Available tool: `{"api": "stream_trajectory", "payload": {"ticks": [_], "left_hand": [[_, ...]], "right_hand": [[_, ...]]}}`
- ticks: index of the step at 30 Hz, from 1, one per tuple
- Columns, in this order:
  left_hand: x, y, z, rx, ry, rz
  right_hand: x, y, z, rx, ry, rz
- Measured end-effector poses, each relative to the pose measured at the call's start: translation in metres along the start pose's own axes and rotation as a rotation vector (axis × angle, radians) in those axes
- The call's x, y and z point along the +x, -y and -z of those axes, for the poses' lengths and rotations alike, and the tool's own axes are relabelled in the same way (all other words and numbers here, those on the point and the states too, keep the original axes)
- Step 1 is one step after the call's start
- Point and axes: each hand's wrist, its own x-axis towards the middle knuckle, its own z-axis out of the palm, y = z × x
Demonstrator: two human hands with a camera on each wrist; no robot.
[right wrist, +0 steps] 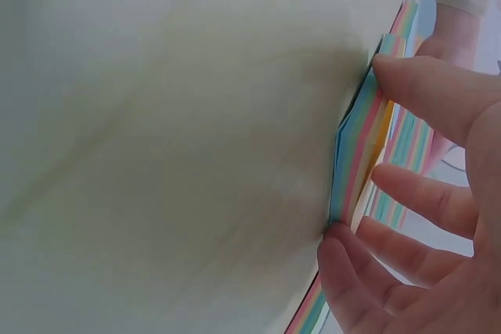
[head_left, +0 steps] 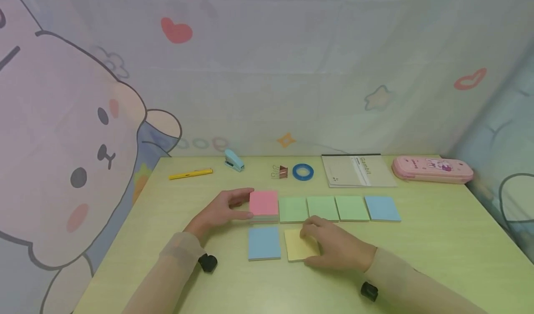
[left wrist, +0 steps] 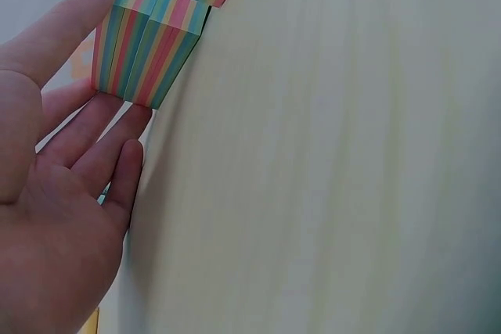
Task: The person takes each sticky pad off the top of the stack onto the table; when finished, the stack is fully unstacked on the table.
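Observation:
In the head view my left hand is at the left side of a pile of sticky note pads with a pink top. Its thumb touches the near corner and its fingers the far one; the left wrist view shows the pile's striped sides between them. My right hand holds a yellow-topped sticky note pad by its edges, thumb at the near side. Striped layers of that pad show in the right wrist view. A blue pad lies left of the yellow one, in front of the pink-topped pile.
Right of the pile run several green pads and a blue pad in a row. Behind are a yellow pen, stapler, binder clip, blue tape roll, notebook and pink pencil case.

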Motion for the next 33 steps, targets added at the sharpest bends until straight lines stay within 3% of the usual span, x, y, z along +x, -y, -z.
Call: {"api": "stream_trajectory", "payload": {"ticks": [12, 33], "left_hand": [[-0.0008, -0.0009, 0.0001, 0.001, -0.001, 0.002], [0.0015, 0.0044, 0.001, 0.002, 0.007, 0.012]], "right_hand": [[0.0073, 0.0033, -0.0041, -0.029, -0.047, -0.017], [0.0074, 0.0076, -0.002, -0.055, -0.038, -0.02]]}}
